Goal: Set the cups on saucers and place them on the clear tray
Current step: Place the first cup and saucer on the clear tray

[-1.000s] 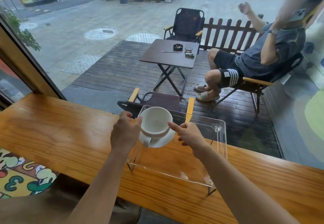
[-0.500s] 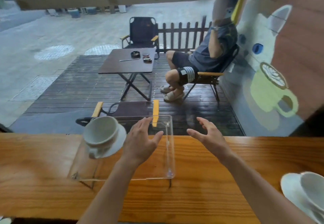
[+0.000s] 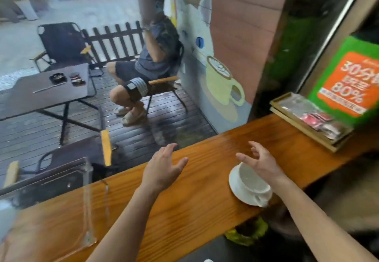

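Observation:
A white cup [image 3: 253,183] stands on a white saucer [image 3: 238,187] on the wooden counter [image 3: 205,206], right of centre, handle toward the near edge. My right hand [image 3: 259,161] hovers just over the cup's far rim, fingers spread, holding nothing. My left hand [image 3: 163,169] is open above the counter, well left of the cup. The clear tray [image 3: 88,216] sits at the left of the counter, its right edge showing. A blurred white shape [image 3: 6,218] at the far left edge may be the cup set on it.
A wooden tray of sachets [image 3: 311,118] lies at the counter's far right, below a green and orange poster [image 3: 346,85]. Beyond the window a person sits on a chair [image 3: 164,81] beside a dark folding table [image 3: 45,89].
The view has swung right. Both hands left the cup on the clear tray and moved right; my right hand now hangs over the second cup and saucer.

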A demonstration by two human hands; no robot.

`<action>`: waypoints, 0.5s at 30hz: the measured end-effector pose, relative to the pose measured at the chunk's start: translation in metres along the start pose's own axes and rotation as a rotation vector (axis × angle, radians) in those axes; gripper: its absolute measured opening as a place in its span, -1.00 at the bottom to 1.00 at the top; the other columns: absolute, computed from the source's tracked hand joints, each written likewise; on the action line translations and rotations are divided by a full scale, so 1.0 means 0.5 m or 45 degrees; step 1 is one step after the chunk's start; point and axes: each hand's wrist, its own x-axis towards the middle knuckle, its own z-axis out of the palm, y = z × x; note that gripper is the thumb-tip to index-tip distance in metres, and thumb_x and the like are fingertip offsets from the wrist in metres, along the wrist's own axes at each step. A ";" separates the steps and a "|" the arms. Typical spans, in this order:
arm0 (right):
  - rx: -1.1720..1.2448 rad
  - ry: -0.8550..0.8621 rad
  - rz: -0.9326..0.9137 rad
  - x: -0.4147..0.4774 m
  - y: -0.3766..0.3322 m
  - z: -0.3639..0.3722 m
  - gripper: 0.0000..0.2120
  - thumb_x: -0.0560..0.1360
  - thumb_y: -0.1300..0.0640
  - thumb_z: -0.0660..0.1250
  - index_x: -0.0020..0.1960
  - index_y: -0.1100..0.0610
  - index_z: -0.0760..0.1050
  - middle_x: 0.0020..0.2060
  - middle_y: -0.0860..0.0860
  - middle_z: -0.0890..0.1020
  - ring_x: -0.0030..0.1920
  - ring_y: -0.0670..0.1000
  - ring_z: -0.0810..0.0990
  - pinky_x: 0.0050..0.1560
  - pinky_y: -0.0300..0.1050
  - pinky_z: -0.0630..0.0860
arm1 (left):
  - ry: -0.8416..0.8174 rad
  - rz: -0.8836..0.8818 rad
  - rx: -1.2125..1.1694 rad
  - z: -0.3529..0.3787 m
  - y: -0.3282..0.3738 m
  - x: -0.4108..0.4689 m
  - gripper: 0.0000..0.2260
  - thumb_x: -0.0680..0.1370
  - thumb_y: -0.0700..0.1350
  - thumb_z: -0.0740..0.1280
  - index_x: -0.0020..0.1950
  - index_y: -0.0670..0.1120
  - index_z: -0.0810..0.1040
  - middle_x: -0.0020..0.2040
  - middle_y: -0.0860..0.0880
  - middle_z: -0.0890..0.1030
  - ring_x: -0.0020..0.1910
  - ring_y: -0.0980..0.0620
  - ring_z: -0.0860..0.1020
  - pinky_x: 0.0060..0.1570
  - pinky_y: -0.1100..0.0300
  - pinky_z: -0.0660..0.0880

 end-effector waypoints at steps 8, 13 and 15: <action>0.049 0.125 0.243 0.037 0.162 -0.116 -0.27 0.39 -0.19 0.37 0.47 0.00 0.22 0.43 0.10 0.34 0.40 0.12 0.33 0.23 0.06 0.38 | -0.276 0.066 0.025 0.178 0.136 0.061 -0.47 0.48 0.20 0.23 0.38 -0.01 0.34 0.39 -0.08 0.44 0.37 -0.06 0.37 0.27 0.00 0.37; 0.165 0.076 0.375 0.045 0.232 -0.120 -0.30 0.40 -0.17 0.37 0.46 0.01 0.24 0.39 0.08 0.38 0.36 0.10 0.36 0.10 -0.06 0.35 | -0.407 0.014 0.025 0.269 0.156 0.073 -0.42 0.45 0.26 0.21 0.37 -0.02 0.35 0.36 -0.07 0.47 0.31 -0.04 0.43 0.12 0.08 0.41; 0.198 0.031 0.408 0.045 0.251 -0.108 -0.29 0.41 -0.17 0.36 0.46 0.03 0.23 0.38 0.09 0.38 0.36 0.10 0.37 0.11 -0.08 0.35 | -0.468 -0.053 0.004 0.299 0.152 0.073 -0.41 0.44 0.27 0.22 0.37 -0.02 0.35 0.36 -0.07 0.46 0.29 -0.05 0.44 0.12 0.07 0.41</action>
